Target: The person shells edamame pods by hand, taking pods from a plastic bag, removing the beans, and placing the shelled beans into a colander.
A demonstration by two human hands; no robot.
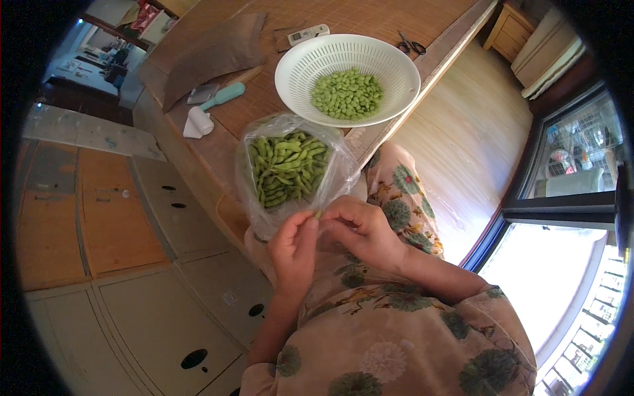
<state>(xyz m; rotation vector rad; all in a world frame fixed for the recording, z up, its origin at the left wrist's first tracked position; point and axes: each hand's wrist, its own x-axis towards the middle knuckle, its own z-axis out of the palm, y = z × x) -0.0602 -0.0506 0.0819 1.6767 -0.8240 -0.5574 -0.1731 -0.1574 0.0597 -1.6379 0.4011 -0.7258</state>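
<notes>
My left hand [295,245] and my right hand [365,230] meet over my lap, fingertips pinched together. Between them a small green tip of a soybean pod [318,214] shows; my fingers cover the rest. Just beyond my hands, a clear plastic bag [246,221] lies open, filled with green soybean pods [290,165]. Behind it and to the right stands a white slotted colander [290,76], with shelled green beans [348,94] heaped in its bottom.
On the wooden table [247,99] lie a brown cushion [218,56], a green-handled tool [226,96], a white roll [200,121], a white remote control [308,34] and black scissors [411,45]. The table's right edge runs beside the colander. Wooden cabinets [119,211] line the left.
</notes>
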